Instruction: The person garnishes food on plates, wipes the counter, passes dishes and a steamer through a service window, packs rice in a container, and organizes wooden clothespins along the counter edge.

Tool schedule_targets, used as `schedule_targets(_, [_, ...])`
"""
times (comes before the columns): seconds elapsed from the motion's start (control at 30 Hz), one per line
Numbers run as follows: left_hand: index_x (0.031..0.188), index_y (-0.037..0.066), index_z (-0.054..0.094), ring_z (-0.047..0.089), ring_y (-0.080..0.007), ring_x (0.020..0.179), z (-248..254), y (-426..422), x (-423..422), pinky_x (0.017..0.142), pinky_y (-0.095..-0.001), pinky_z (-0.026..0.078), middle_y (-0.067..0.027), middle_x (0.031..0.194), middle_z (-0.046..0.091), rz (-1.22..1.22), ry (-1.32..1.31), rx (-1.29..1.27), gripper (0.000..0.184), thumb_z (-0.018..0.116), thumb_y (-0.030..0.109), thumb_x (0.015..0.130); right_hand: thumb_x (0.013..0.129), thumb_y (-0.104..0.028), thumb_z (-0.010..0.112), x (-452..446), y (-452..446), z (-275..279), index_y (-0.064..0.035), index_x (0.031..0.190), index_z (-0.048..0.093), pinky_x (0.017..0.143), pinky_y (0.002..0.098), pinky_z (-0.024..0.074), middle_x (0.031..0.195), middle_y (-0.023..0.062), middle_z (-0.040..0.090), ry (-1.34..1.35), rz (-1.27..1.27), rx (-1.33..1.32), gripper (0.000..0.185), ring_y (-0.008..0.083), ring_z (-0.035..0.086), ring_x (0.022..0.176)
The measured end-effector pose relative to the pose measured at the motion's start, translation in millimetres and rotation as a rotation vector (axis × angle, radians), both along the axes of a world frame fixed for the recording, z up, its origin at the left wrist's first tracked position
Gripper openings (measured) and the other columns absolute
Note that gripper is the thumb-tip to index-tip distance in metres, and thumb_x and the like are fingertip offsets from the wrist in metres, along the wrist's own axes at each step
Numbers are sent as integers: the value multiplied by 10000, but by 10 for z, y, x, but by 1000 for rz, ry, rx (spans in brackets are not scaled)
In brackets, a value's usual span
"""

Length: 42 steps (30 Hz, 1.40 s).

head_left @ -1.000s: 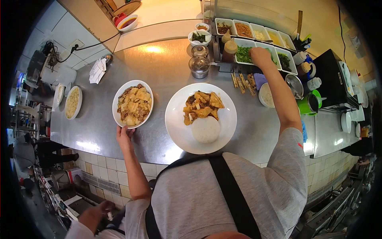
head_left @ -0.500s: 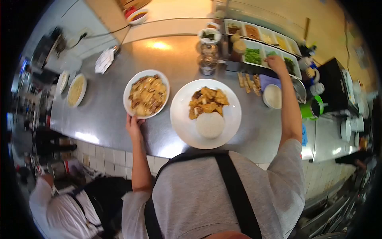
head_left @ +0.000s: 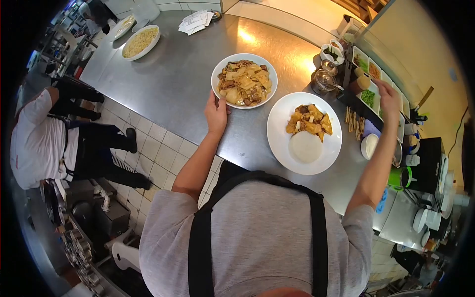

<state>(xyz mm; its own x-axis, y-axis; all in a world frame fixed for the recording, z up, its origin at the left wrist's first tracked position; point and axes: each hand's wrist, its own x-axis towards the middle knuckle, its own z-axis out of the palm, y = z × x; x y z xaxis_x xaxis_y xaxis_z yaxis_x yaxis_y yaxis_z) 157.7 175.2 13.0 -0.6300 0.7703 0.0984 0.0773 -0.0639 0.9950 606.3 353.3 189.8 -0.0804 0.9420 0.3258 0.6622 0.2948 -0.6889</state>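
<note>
My left hand (head_left: 216, 113) grips the near rim of a white bowl (head_left: 245, 80) full of noodles and meat, which rests on the steel counter. To its right lies a large white plate (head_left: 326, 153) bearing a round mound of rice (head_left: 305, 147) and brown stewed pieces (head_left: 309, 122). My right hand (head_left: 389, 100) is over the white trays at the right, beside the chopped green onion (head_left: 368, 97); its fingertips are partly hidden, and whether it holds anything does not show.
A bowl of pale food (head_left: 141, 42) and paper slips (head_left: 196, 22) sit farther left. Near the trays are a lidded metal pot (head_left: 324, 80), clothespins (head_left: 354, 123), a small white bowl (head_left: 369, 146) and a green container (head_left: 399, 177). A co-worker (head_left: 44, 136) stands at the left.
The view has swung, shifting the counter's contents. My right hand has moved from the green onion tray to the neighbouring trays. My left hand stays at the noodle bowl. A co-worker now stands farther off.
</note>
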Motion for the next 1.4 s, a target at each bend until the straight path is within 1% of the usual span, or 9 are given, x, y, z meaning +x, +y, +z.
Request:
schedule_targets(0.13, [1304,-12,438,546,-89,590,-20,-29,-25,480,-237,475,-47,765,565,-22,-6,-28,414,505,102,911,869,-178,601,-1280,-307,-248,-81,1026,697,676,300,481,863,78,697,129,65,9,208,159,626,751])
schedule_targets(0.2, [1323,1,416,544,-94,583,-71,-30,-61,471,-241,471,-46,769,547,-66,-32,-15,434,514,109,914,860,-213,607,-1799,-439,-424,-135,1025,700,664,298,483,815,111,685,-34,135,74,205,204,631,704])
schedule_targets(0.27, [1340,12,394,543,-98,578,-53,-39,-91,463,-244,468,-45,779,533,-103,-49,-19,455,520,116,916,868,-220,575,-2313,-689,-306,-151,1012,697,684,338,502,806,146,673,-155,102,-174,201,271,647,714])
schedule_targets(0.37, [1362,33,356,545,-100,577,-71,-40,-123,449,-244,467,-50,811,519,-150,-81,-25,484,527,130,920,880,-221,539,-2647,-685,-618,-138,994,696,703,385,513,815,151,676,-128,118,-33,211,310,654,739])
schedule_targets(0.47, [1352,32,362,545,-98,574,-38,-62,-130,437,-241,466,-52,817,519,-173,-101,0,471,525,128,920,877,-208,528,-2787,-703,-672,-135,982,698,714,404,513,826,156,675,-100,68,-27,212,323,654,771])
schedule_targets(0.7, [1355,27,363,548,-109,559,-54,-79,-145,430,-248,473,-60,779,533,-163,-76,35,480,527,118,913,873,-200,523,-2738,-701,-644,-121,975,701,746,423,519,873,167,679,-430,40,-82,220,337,658,818])
schedule_targets(1.0, [1356,0,377,555,-98,599,-6,-91,-135,454,-234,486,-58,823,552,-163,-49,-3,470,511,129,925,880,-206,497,-2980,-572,-695,-91,972,689,770,433,513,907,179,674,-378,48,-57,242,348,649,854])
schedule_targets(1.2, [1371,69,386,529,-97,539,-26,-70,-113,428,-244,465,-46,738,537,-132,-73,-7,487,527,104,906,882,-198,497,-3133,-617,-799,-96,991,685,774,441,511,914,184,669,-367,175,24,241,349,648,853])
schedule_targets(1.4, [1369,-6,386,548,-97,557,71,-116,-81,451,-237,475,-51,748,562,-114,-54,-36,500,536,142,916,866,-216,527,-2923,-622,-765,-116,983,692,764,429,515,899,175,674,-288,205,-32,225,339,651,843])
